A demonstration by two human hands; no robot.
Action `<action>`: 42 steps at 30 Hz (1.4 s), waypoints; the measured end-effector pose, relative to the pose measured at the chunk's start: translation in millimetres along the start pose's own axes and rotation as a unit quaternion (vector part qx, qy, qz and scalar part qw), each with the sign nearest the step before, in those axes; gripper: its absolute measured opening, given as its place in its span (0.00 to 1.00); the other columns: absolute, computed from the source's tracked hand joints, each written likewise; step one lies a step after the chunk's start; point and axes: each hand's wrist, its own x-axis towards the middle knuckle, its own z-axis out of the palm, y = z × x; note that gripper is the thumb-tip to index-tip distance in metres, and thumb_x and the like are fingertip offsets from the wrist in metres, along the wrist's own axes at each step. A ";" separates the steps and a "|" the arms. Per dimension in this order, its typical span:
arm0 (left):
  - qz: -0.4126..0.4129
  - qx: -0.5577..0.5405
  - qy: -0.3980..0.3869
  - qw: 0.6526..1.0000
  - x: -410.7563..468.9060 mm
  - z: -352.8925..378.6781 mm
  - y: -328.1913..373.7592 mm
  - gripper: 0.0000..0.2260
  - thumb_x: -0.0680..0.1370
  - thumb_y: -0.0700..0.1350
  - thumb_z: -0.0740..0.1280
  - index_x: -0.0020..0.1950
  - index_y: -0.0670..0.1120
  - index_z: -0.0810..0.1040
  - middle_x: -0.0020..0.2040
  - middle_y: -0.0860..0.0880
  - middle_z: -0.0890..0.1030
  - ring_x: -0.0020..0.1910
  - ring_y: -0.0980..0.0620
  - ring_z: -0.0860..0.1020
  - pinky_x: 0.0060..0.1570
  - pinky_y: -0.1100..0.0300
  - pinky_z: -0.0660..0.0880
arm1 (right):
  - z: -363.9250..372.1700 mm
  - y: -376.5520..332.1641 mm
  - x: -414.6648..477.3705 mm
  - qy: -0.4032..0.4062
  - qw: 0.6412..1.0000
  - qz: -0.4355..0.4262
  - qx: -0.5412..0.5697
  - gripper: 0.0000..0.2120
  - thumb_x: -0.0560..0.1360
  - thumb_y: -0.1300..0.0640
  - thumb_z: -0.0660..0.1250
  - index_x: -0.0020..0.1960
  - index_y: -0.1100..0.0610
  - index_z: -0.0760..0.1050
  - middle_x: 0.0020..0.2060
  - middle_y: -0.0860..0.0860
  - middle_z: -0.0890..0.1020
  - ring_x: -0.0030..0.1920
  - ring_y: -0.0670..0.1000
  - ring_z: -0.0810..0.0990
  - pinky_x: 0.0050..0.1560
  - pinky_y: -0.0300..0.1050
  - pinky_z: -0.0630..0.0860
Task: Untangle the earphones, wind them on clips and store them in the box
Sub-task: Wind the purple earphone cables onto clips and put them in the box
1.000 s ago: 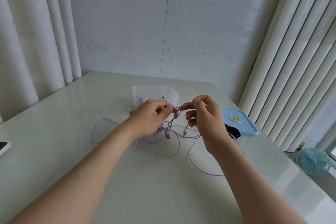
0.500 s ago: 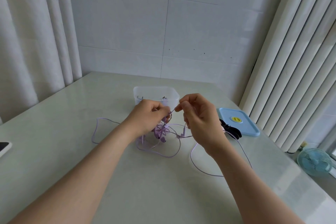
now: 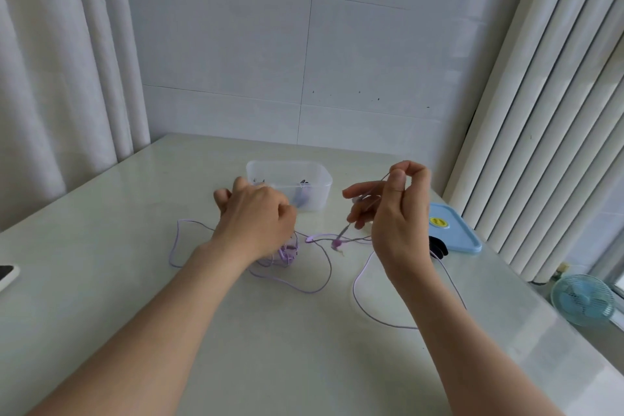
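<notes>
Change: our right hand (image 3: pixel 398 213) pinches the earphones (image 3: pixel 287 254), now pulled up.
Hold: our left hand (image 3: pixel 256 218) grips them low.
Meaning: we think they are coming loose.

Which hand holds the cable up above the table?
The right hand: it pinches the cable high between thumb and fingertip. The left hand is low, over the tangle.

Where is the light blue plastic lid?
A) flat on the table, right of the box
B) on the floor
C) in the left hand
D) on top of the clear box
A: the light blue plastic lid lies flat on the pale glossy table, right of the open clear plastic box.
</notes>
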 end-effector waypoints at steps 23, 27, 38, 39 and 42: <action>0.138 -0.055 -0.194 0.970 -17.7 -2.5 19.4 0.28 0.71 0.72 0.70 0.63 0.57 0.77 0.57 0.60 0.79 0.60 0.54 0.76 0.63 0.55 0.69 | -6.5 37.3 -1.8 -0.205 0.910 0.004 -0.361 0.16 0.87 0.51 0.53 0.67 0.51 0.77 0.50 0.50 0.86 0.56 0.56 0.81 0.55 0.47 0.70; 0.147 -0.015 -0.183 0.972 -14.6 4.1 14.5 0.19 0.71 0.64 0.69 0.58 0.58 0.78 0.52 0.58 0.76 0.59 0.53 0.75 0.65 0.52 0.66 | -5.9 36.3 -5.2 -0.233 0.882 -0.051 -0.407 0.18 0.86 0.60 0.53 0.73 0.50 0.70 0.53 0.42 0.86 0.58 0.52 0.77 0.61 0.49 0.65; 0.114 0.040 -0.195 0.973 -4.3 -0.6 0.1 0.19 0.72 0.33 0.57 0.53 0.56 0.70 0.48 0.59 0.75 0.60 0.51 0.69 0.64 0.46 0.60 | -28.5 10.8 16.9 -0.018 0.937 0.041 -0.346 0.18 0.76 0.68 0.59 0.48 0.53 0.85 0.41 0.46 0.86 0.43 0.50 0.82 0.41 0.43 0.74; 0.116 0.033 -0.193 0.974 -5.3 1.9 1.7 0.17 0.72 0.34 0.58 0.52 0.55 0.69 0.48 0.60 0.74 0.61 0.51 0.68 0.64 0.46 0.59 | -33.8 13.3 17.1 -0.020 0.911 0.068 -0.407 0.16 0.75 0.67 0.60 0.47 0.53 0.85 0.41 0.49 0.85 0.43 0.52 0.81 0.40 0.43 0.73; 0.135 0.029 -0.157 0.978 -6.3 6.6 4.2 0.10 0.74 0.39 0.61 0.50 0.54 0.71 0.51 0.59 0.75 0.64 0.50 0.63 0.66 0.45 0.55 | -46.7 20.5 15.4 -0.049 0.830 0.121 -0.543 0.11 0.73 0.65 0.64 0.48 0.54 0.83 0.43 0.54 0.82 0.42 0.59 0.79 0.39 0.47 0.75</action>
